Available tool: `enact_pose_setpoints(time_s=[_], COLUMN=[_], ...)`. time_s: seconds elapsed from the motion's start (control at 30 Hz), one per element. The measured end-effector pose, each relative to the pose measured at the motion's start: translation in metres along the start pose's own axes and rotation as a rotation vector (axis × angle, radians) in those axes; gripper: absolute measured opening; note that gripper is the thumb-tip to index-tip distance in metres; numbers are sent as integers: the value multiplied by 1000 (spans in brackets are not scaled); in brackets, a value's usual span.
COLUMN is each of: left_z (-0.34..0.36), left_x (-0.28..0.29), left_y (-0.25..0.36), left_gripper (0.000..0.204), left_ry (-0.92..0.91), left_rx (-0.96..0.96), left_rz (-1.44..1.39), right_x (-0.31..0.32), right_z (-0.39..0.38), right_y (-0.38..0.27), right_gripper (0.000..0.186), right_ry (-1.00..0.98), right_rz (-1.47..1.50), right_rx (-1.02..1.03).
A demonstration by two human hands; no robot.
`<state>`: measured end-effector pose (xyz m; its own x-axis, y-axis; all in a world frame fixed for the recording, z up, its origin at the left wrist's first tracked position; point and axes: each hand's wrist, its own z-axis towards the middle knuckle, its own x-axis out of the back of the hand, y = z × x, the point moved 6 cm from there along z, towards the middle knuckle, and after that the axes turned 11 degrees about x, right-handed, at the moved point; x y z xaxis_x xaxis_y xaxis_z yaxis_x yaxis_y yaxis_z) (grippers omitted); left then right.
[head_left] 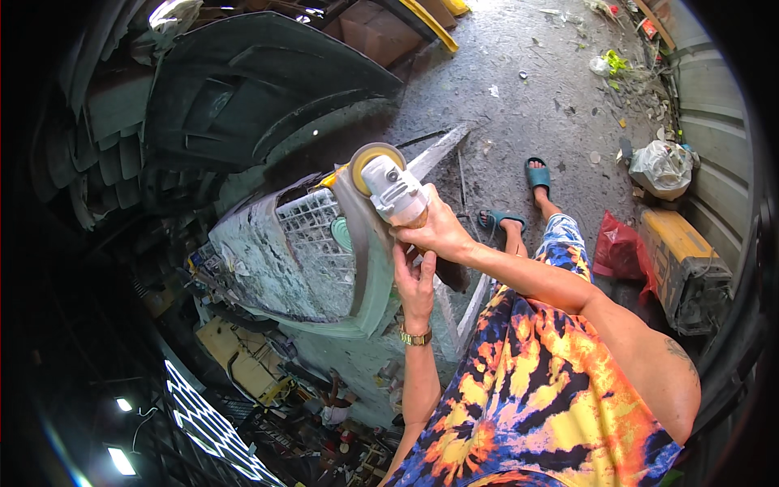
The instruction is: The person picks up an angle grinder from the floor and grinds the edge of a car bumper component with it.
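Observation:
My right hand [444, 230] is closed around the body of an angle grinder [395, 188], which has a silver-grey head. Its round yellowish disc [376, 159] is over the upper end of a grey-green curved car bumper [375, 272]. Just below the right hand, my left hand [416, 286] has its thumb and forefinger pointing up around something dark. Whether that is the grinder's rear part or the bumper's edge cannot be made out. A gold-coloured watch [415, 334] is on the left wrist. The bumper surrounds a dusty grille-like panel [316, 243] and rests on a pale metal stand [440, 152].
A dark car bonnet [268, 89] leans at the far left among stacked panels. On the right lie a red plastic bag [618, 250], a yellow-and-black box [683, 264] and a white bag [664, 166] by a corrugated wall [714, 122]. Litter dots the concrete floor [519, 89].

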<state>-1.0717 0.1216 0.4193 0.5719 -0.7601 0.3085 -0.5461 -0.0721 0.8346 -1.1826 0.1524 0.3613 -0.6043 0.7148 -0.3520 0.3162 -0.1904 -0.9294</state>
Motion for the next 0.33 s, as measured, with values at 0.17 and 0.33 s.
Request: enact_pose_setpoints(time_s=[0.17, 0.33], left_z=[3, 3], left_x=[2, 1], left_y=[-4, -3], left_gripper=[63, 61], left_ry=[6, 10], left_rx=[-12, -10], left_rz=[-14, -12], right_x=[-2, -1], right_z=[3, 4], right_y=[1, -4], right_gripper=[64, 65], right_ry=[-5, -37], right_rz=[47, -31], right_rx=[-1, 17])
